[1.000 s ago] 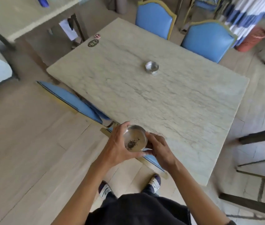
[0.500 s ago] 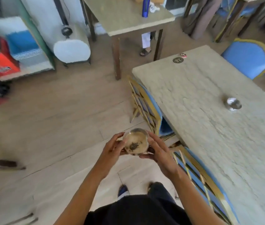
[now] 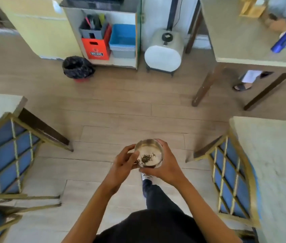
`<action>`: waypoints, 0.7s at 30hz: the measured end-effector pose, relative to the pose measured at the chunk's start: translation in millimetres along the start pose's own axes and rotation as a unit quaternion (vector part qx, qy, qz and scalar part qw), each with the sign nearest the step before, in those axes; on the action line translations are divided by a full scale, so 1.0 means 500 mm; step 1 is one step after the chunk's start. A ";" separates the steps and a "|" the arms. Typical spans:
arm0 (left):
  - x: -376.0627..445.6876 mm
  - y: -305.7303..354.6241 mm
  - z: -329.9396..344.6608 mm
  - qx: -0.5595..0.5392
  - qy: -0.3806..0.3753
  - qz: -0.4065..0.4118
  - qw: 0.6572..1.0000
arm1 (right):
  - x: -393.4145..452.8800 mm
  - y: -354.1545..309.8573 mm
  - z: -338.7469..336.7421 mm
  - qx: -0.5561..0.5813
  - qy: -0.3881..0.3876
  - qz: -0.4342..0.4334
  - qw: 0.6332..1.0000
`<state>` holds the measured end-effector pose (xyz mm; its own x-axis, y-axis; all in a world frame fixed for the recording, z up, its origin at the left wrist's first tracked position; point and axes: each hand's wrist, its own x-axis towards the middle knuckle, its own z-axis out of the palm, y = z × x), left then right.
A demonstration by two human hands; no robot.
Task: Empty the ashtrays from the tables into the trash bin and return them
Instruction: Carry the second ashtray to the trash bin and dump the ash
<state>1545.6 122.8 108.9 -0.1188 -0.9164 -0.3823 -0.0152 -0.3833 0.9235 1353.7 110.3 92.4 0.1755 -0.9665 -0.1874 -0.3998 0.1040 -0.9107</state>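
I hold a round metal ashtray with dark ash in its bottom, level, in front of my waist over the wooden floor. My left hand grips its left rim and my right hand cups its right side and underside. A trash bin lined with a black bag stands on the floor far ahead to the left, beside a shelf unit. The marble table is at my right.
Blue chairs with gold frames flank me, one on the left and one on the right. Another table stands at the back right, a person's sandalled foot under it. A white tank-like appliance and a red crate sit ahead.
I have turned left away from the marble table, carrying the ashtray in both hands. The second ashtray on the table has left view and the trash bin has come into view ahead.
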 end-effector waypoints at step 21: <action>0.581 0.208 -0.502 0.004 0.208 -0.013 0.978 | 0.876 -0.242 0.127 -0.065 -0.088 -0.075 0.991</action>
<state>1758.5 -212.2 86.1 0.2957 -0.8743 -0.3849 -0.0199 -0.4085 0.9126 1536.2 -310.8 96.9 0.3916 -0.9116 -0.1248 -0.4675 -0.0803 -0.8803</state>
